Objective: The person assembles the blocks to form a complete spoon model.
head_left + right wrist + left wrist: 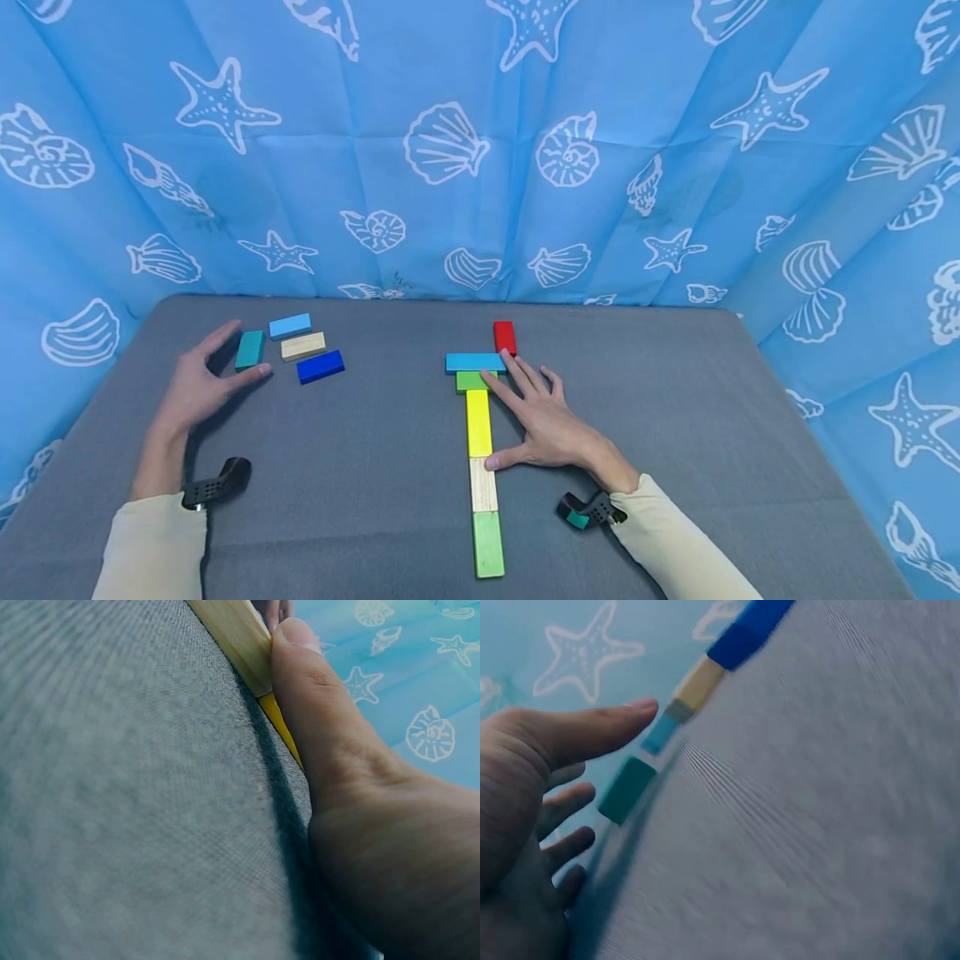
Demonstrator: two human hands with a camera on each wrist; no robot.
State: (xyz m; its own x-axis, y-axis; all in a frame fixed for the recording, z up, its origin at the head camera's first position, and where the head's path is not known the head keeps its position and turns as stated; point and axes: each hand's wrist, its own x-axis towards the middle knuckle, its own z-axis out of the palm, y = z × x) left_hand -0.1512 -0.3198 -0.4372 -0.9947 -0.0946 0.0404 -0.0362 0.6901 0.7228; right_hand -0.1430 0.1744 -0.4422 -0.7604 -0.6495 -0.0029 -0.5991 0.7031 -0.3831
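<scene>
At the left, my left hand point(201, 385) spreads its thumb and fingers on either side of a teal block point(250, 350); in the left wrist view a gap shows between the thumb and the teal block point(628, 790). My right hand point(551, 425) reaches over a column of blocks with its fingers spread. Its thumb lies at the edge of a plain wood block point(483, 487), and its fingertips are by a green block point(471, 382), a light blue block point(471, 362) and a red block point(505, 336). A yellow block point(478, 423) and a light green block point(489, 546) complete the column.
Near the left hand lie a light blue block point(290, 326), a second plain wood block point(303, 346) and a dark blue block point(321, 367). All rest on a grey cloth-covered table point(360, 500). A blue curtain point(480, 208) with white sea shapes hangs behind it.
</scene>
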